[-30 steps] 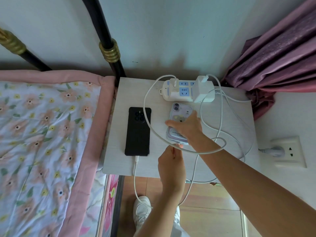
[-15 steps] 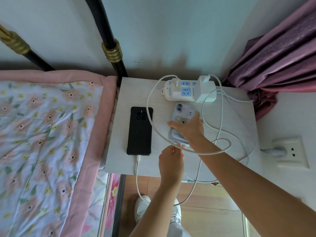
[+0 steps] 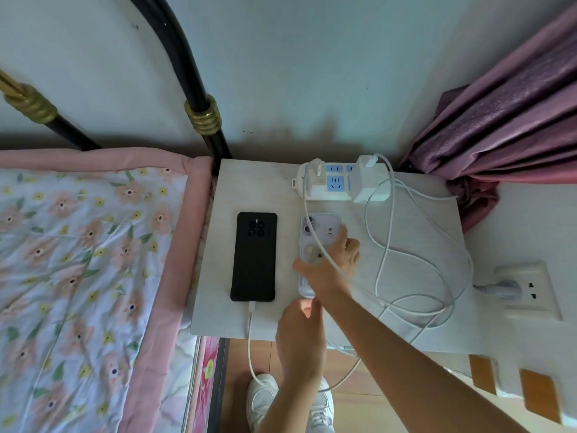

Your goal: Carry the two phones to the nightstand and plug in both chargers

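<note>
A black phone (image 3: 253, 257) lies face down on the white nightstand (image 3: 415, 232), with a white cable plugged into its near end (image 3: 251, 307). Right of it lies a lilac phone (image 3: 315, 232), also face down. My right hand (image 3: 331, 264) rests flat on the lilac phone and covers its lower half. My left hand (image 3: 301, 335) is at that phone's near end, fingers pinched on a cable tip that I cannot see clearly. A white power strip (image 3: 324, 182) at the back holds a small plug and a white charger brick (image 3: 370, 179).
Loose white cables (image 3: 406, 276) loop over the right half of the nightstand. A flowered bed (image 3: 84, 276) with a pink border lies left, a black bed frame (image 3: 203, 120) behind. A purple curtain (image 3: 505, 120) hangs right. A wall socket (image 3: 524, 289) has a grey plug.
My right hand has slid slightly further up the lilac phone. My left hand stays pinched at the phone's near end. The black phone has not moved.
</note>
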